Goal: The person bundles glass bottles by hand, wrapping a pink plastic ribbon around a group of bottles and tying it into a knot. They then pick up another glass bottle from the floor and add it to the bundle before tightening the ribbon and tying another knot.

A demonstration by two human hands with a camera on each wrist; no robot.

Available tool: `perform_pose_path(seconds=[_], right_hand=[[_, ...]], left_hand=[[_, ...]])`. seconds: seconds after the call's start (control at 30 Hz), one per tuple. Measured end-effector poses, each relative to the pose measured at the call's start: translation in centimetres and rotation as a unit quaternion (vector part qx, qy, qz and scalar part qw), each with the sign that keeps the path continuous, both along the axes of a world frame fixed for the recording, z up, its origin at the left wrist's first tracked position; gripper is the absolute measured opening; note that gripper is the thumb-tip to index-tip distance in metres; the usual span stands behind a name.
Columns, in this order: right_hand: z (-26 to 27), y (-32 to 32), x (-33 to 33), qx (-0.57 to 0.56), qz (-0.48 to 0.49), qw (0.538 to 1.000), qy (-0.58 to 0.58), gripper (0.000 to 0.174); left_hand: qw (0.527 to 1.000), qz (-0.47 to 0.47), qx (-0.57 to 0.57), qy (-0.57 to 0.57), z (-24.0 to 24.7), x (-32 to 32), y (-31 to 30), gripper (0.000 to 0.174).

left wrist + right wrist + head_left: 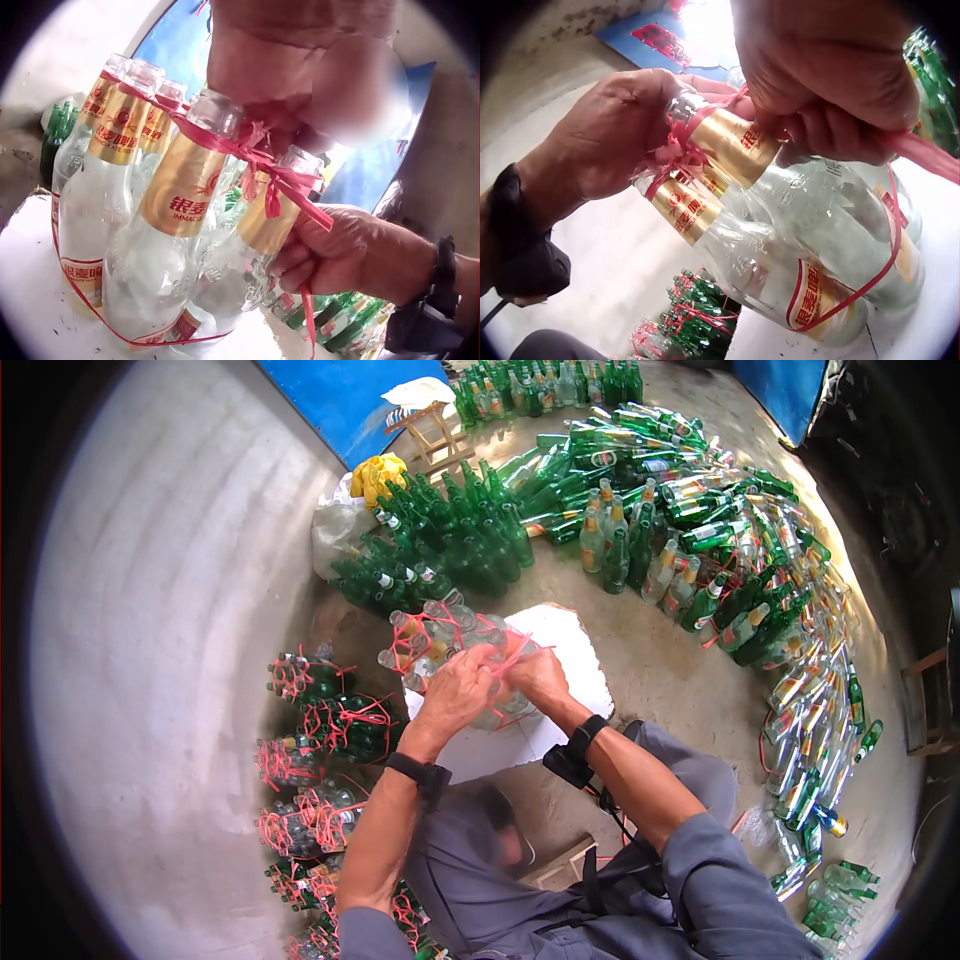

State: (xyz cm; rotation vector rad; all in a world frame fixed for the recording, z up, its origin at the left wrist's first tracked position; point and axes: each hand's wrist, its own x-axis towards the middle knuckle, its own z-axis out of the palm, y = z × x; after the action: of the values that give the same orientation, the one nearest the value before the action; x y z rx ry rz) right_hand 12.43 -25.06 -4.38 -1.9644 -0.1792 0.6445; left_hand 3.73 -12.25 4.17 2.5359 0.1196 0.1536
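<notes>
Clear glass beer bottles (169,232) with gold neck labels stand bunched on a white board (590,660). Red plastic twine (225,146) runs around their necks, knotted with frayed ends, and another strand circles the bodies lower down. My left hand (462,685) is at the near necks, its fingers pinching the twine by the knot; its fingertips are partly hidden behind a bottle neck in the right wrist view. Curled beside a gold label, my right hand (829,82) grips a strand of the twine, whose tail (926,154) sticks out past the fist.
Tied bottle bundles (345,725) line the wall on the left. Upright green bottles (450,530) stand beyond the board. A long heap of loose bottles (790,580) curves down the right side. A small wooden stool (435,440) stands far back by a blue panel (340,400).
</notes>
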Motion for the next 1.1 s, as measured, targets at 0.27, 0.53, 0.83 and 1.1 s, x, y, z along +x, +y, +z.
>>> perform_pose_path(seconds=[0.27, 0.53, 0.83, 1.1], right_hand=[[-1.0, 0.0, 0.5, 0.016, 0.019, 0.999, -0.027, 0.035], [0.9, -3.2, 0.4, 0.134, 0.095, 0.985, -0.045, 0.042], [-0.2, -4.3, 1.0, 0.146, 0.090, 0.985, -0.028, 0.036], [3.2, -3.0, -0.1, 0.182, 0.102, 0.978, -0.023, 0.028]], left_hand=[[0.987, -0.069, 0.132, -0.057, 1.9, 0.3, -0.2, 0.021], [0.984, -0.073, 0.151, -0.060, 2.5, 0.5, 0.4, 0.018], [0.993, -0.057, 0.107, -0.007, 2.6, 0.9, 1.6, 0.018], [0.992, -0.035, 0.102, 0.070, 4.2, 0.5, 2.4, 0.024]])
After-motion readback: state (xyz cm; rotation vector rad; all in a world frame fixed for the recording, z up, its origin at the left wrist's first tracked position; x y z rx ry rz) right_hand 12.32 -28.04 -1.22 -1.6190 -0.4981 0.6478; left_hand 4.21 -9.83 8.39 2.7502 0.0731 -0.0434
